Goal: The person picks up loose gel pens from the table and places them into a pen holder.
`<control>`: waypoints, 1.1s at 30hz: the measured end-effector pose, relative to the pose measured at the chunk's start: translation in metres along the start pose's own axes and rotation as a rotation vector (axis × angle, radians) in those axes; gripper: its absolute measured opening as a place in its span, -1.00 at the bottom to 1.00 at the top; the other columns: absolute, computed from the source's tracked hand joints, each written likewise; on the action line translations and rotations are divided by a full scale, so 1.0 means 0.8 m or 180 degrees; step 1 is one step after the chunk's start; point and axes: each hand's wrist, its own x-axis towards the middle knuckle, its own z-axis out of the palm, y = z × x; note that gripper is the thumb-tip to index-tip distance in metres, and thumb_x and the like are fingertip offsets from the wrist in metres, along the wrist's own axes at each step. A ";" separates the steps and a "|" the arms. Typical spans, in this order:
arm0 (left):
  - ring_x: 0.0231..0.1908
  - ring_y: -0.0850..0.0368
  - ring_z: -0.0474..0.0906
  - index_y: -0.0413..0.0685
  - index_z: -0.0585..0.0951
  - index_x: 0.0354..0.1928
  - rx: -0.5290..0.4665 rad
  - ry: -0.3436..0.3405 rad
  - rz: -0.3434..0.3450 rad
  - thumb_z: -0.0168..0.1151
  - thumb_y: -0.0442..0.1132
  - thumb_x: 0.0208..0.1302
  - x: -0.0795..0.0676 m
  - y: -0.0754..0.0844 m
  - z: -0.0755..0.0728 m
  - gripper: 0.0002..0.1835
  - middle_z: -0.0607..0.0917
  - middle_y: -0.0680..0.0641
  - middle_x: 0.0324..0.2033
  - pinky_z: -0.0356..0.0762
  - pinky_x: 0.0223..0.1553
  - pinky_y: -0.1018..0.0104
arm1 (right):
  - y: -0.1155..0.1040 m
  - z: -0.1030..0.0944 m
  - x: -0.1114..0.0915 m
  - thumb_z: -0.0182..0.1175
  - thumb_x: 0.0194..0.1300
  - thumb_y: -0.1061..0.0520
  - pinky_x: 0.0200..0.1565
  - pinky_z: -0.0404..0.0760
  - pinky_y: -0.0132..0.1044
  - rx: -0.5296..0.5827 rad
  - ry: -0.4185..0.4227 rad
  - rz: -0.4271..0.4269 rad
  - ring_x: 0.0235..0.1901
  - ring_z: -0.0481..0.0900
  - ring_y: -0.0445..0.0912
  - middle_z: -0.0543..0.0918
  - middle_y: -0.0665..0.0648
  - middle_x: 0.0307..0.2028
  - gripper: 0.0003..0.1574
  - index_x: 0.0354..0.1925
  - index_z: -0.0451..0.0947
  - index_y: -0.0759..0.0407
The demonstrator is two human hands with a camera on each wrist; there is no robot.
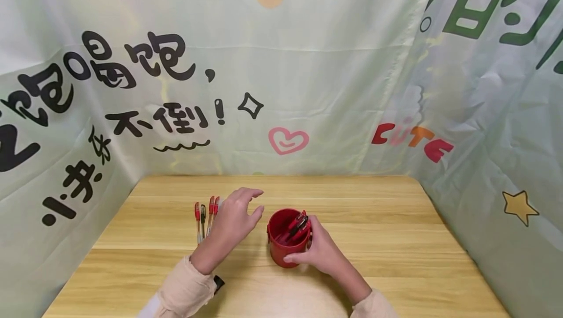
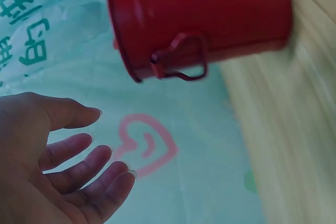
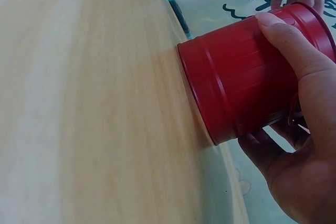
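Note:
A small red metal bucket [image 1: 281,255] with side handles stands upright on the wooden table, and several red and black pens [image 1: 299,226] lean inside it. My right hand [image 1: 323,249] grips the bucket from its right side; in the right wrist view the thumb [image 3: 291,40] lies along one side and the fingers are on the other. To the left of the bucket my left hand [image 1: 230,220] hovers with nothing in it, fingers loosely bent and apart from the thumb. The left wrist view shows this hand [image 2: 63,166] clear of the bucket [image 2: 199,14] and its loop handle.
Several clear-barrelled pens with red or black caps [image 1: 197,213] lie left of my left hand, partly hidden by it. A black object [image 1: 218,284] shows beside the left sleeve, mostly covered. Printed cloth walls [image 1: 334,88] border the table [image 1: 374,220] at the back and sides.

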 end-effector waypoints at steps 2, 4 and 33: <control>-0.06 -0.02 0.75 -0.05 0.75 0.05 0.0028 -0.0002 0.0007 0.55 -0.26 0.16 -0.001 -0.008 0.001 -0.62 0.81 -0.09 -0.05 0.77 -0.09 0.06 | 0.000 0.000 0.000 0.76 -0.26 -0.15 0.19 0.63 -0.27 0.0014 -0.0001 0.0003 0.22 0.58 -0.11 0.59 -0.02 0.22 0.25 0.32 0.31 0.01; -0.05 -0.05 0.75 -0.07 0.75 0.05 0.0065 -0.0002 -0.0001 0.55 -0.25 0.16 -0.001 -0.017 0.001 -0.62 0.81 -0.11 -0.04 0.76 -0.08 0.04 | 0.000 0.001 0.000 0.76 -0.25 -0.15 0.19 0.63 -0.27 0.0021 -0.0001 0.0010 0.22 0.58 -0.11 0.59 -0.02 0.22 0.25 0.32 0.31 0.01; -0.29 -0.12 0.69 -0.36 0.62 0.18 0.0378 -0.0391 -0.0913 0.30 -0.23 0.34 -0.009 -0.147 -0.013 -0.56 0.72 -0.38 0.02 0.70 -0.22 -0.03 | 0.000 0.002 0.000 0.77 -0.28 -0.15 0.19 0.63 -0.26 -0.0022 0.0044 0.0007 0.22 0.58 -0.11 0.59 -0.04 0.21 0.26 0.33 0.32 -0.01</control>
